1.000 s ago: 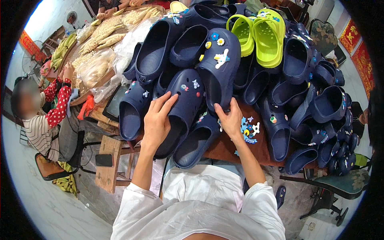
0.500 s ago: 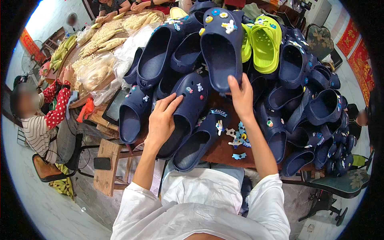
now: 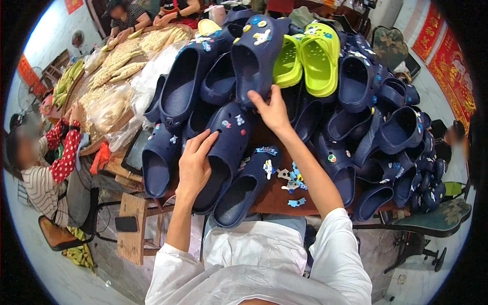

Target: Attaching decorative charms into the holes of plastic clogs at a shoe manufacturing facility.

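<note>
Far left: a seated person point(image 3: 43, 168) in a striped top with red dotted sleeves, beside a long spread of pale corn cobs point(image 3: 119, 61) and clear plastic bags point(image 3: 109, 109).

Next right, at the near-left edge of the brown surface point(image 3: 274, 201): a navy clog point(image 3: 158, 160), toe away, heel opening toward the wearer of the camera.

Then the left hand point(image 3: 193, 165), laid flat and fairly open, fingers stretched forward, resting on the near rim of a navy clog with charms point(image 3: 226, 147); no closed grip visible. Long axis of that clog running from lower left to upper right, toe pointing away toward the pile, open heel end nearest the body. Just beside it, another navy clog point(image 3: 246, 185) lying the same way, charms on its toe.

Centre, higher: the right hand point(image 3: 272, 109) reaching forward, fingers curled at the heel rim of a raised navy clog point(image 3: 256, 56), thumb out to the left; how firmly it grips, impossible to tell. Long axis of this clog running near to far, toe up and away, opening facing down toward the hand.

Loose charms point(image 3: 292, 180) on the bare surface below the right forearm.

Further right: a lime-green pair point(image 3: 310, 58), then a heap of navy clogs point(image 3: 386, 132) spilling to the right edge.
</note>
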A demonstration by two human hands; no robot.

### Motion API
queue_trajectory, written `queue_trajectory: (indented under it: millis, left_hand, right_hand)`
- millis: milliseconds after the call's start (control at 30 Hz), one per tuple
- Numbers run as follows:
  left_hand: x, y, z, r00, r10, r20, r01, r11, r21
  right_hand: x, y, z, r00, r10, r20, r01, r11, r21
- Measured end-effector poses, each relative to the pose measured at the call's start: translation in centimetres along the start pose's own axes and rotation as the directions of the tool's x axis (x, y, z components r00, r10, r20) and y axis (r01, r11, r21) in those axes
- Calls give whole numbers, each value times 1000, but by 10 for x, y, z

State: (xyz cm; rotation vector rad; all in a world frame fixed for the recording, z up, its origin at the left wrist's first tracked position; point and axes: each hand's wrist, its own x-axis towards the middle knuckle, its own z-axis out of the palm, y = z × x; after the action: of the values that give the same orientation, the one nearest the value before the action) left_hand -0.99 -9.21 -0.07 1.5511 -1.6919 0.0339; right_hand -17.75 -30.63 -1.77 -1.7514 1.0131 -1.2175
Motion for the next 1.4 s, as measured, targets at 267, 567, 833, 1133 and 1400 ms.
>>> queue_trajectory:
  millis: [267,567,833,1133,1400]
  left_hand:
    - [-4,3,3,1000,-6,-2,6,1000,19]
    - [-6,9,10,997,0,72,0,1000,6]
    - [-12,12,13,993,40,112,-42,999,19]
    - [-23,3,5,989,-11,146,7,1000,30]
    - [-32,51,-13,984,168,56,-165,984,-60]
  right_hand:
    - [-31,-6,-19,991,-41,-130,30,996,-85]
    - [-174,-12,-104,998,47,-40,-39,982,186]
    - [-295,8,-180,948,291,129,-314,923,221]
    - [-366,24,-208,859,510,51,-491,790,368]
    - [-411,52,-216,766,636,92,-625,703,341]
